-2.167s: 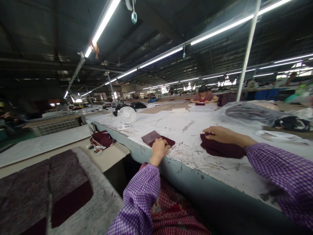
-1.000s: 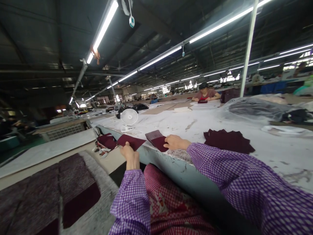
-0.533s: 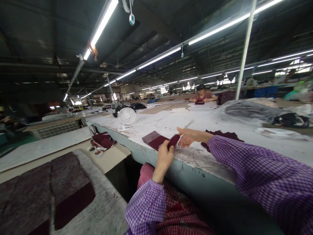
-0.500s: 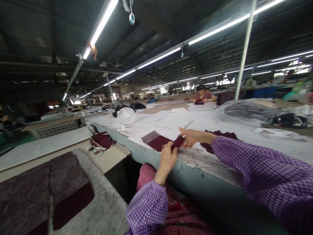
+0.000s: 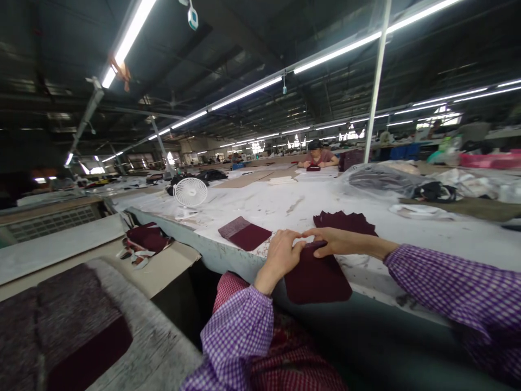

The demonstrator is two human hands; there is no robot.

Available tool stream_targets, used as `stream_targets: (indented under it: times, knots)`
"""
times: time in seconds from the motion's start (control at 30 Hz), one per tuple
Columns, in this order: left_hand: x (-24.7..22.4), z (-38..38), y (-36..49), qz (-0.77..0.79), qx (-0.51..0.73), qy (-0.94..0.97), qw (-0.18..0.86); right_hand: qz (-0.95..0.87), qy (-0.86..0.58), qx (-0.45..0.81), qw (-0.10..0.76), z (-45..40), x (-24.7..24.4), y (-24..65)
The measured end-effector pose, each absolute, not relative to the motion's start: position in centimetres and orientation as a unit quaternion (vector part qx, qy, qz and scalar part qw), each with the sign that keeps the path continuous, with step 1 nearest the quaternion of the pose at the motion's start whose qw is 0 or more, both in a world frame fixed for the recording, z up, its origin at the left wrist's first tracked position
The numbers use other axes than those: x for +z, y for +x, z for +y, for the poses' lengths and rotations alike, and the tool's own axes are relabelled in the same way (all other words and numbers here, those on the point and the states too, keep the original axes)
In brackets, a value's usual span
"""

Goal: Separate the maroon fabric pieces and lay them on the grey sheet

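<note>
Both my hands pinch the top edge of a dark maroon fabric piece (image 5: 317, 278), which hangs down over the table's front edge with rounded lower corners. My left hand (image 5: 281, 253) grips its left top corner, thumb towards the fabric. Beside it my right hand (image 5: 334, 241) holds the top edge further right, the fingertips of the two hands almost meeting. Left of my hands a maroon fabric piece with a greyish speckled end (image 5: 248, 234) lies flat on the table. Behind my right hand is a pile of maroon pieces with jagged edges (image 5: 345, 221).
A white fan (image 5: 190, 192) stands on the white table (image 5: 260, 201) to the left. Maroon scraps (image 5: 147, 239) lie on cardboard, and speckled maroon panels (image 5: 77, 304) on a lower surface at left. Clear plastic (image 5: 378, 179) lies at right. Another person (image 5: 319, 156) works across the table.
My right hand, spread before, now grips the fabric beside my left. A maroon piece now hangs from both hands, nearer me. The speckled-end piece lies apart from my left hand. The view has turned right.
</note>
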State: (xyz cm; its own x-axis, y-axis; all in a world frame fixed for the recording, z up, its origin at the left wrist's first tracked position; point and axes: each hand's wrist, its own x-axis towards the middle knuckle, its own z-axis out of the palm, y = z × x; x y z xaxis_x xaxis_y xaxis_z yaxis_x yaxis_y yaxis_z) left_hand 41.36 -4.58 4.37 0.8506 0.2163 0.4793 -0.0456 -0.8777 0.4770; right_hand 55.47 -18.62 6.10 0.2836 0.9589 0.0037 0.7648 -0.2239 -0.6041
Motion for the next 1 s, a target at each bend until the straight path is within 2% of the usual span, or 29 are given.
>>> stream_targets:
  times: [0.1, 0.27, 0.47, 1.0]
  knots:
    - [3.4, -5.1, 43.6, 0.056, 0.208, 0.950, 0.225, -0.584, -0.761, 0.141, 0.245, -18.8, 5.8, 55.5]
    - [2.0, -6.0, 44.8, 0.041, 0.216, 0.956, 0.194, -0.562, -0.811, 0.021, 0.162, -20.5, 5.3, 57.4]
    - [1.4, -5.7, 44.9, 0.030, 0.220, 0.958, 0.180, -0.597, -0.782, -0.017, 0.180, -22.1, 5.0, 58.6]
    - [1.2, -5.8, 44.5, 0.028, 0.237, 0.954, 0.181, -0.624, -0.770, -0.056, 0.122, -21.6, 5.4, 57.1]
